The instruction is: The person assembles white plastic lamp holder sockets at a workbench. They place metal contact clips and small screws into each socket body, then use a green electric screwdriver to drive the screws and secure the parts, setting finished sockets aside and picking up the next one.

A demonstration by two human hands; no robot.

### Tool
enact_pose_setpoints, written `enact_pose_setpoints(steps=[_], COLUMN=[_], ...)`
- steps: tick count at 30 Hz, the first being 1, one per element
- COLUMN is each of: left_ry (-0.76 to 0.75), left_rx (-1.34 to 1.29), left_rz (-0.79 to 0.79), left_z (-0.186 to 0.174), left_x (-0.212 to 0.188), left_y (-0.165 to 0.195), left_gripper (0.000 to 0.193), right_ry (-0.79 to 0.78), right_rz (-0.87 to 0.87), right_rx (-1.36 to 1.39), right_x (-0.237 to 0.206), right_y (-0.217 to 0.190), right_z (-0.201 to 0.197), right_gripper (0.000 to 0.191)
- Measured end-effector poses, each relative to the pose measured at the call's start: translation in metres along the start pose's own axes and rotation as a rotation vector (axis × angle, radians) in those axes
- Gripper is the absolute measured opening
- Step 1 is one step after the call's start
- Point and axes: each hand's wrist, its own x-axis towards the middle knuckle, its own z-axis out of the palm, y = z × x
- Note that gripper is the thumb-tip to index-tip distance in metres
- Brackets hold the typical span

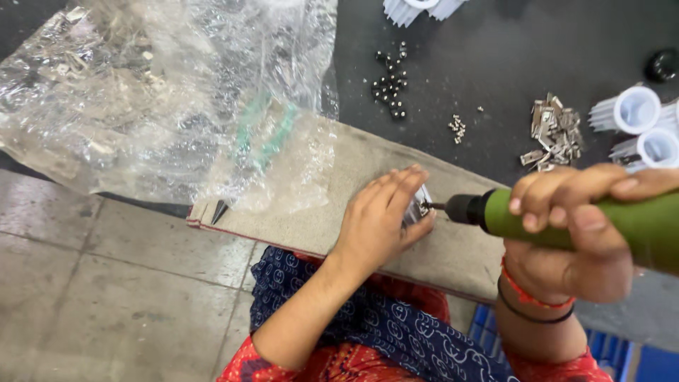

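A patterned blue cloth (368, 325) lies nearest, over the lap. Above it, the left hand (382, 216) presses flat on a small metal part (422, 205), pinning it to a grey board (353, 191) at the near edge of the dark surface (495, 64). The right hand (573, 226) is clenched around a green power screwdriver (566, 219) (its bit touches the part). Far right lie metal clips (555, 134), white ribbed housings (636, 113) and small screws (390, 81); a clear plastic bag (163, 92) sprawls far left.
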Motion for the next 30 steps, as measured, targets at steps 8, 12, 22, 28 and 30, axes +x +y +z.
enact_pose_setpoints(steps=[8, 12, 22, 28, 30], left_ry=[-0.036, -0.043, -0.023, -0.026, -0.057], left_rx=[-0.008, -0.004, -0.006, -0.014, 0.005], left_rz=[-0.057, -0.067, -0.031, 0.040, 0.050], left_z=[0.000, 0.002, -0.001, -0.010, -0.009], left_x=[0.000, -0.002, 0.003, 0.004, 0.003], left_y=[0.004, 0.005, 0.004, 0.001, -0.001], left_gripper=[0.060, 0.059, 0.054, 0.066, 0.083], right_ry=[0.015, 0.011, -0.082, -0.105, -0.099], right_rz=[0.031, 0.071, 0.061, 0.069, 0.018], right_rx=[-0.002, -0.021, -0.037, 0.015, -0.013], right_x=[0.002, 0.002, 0.022, 0.043, 0.043], right_y=[-0.004, -0.007, 0.002, -0.002, -0.002], right_z=[-0.004, -0.005, 0.018, 0.036, 0.034], right_gripper=[0.031, 0.029, 0.030, 0.029, 0.037])
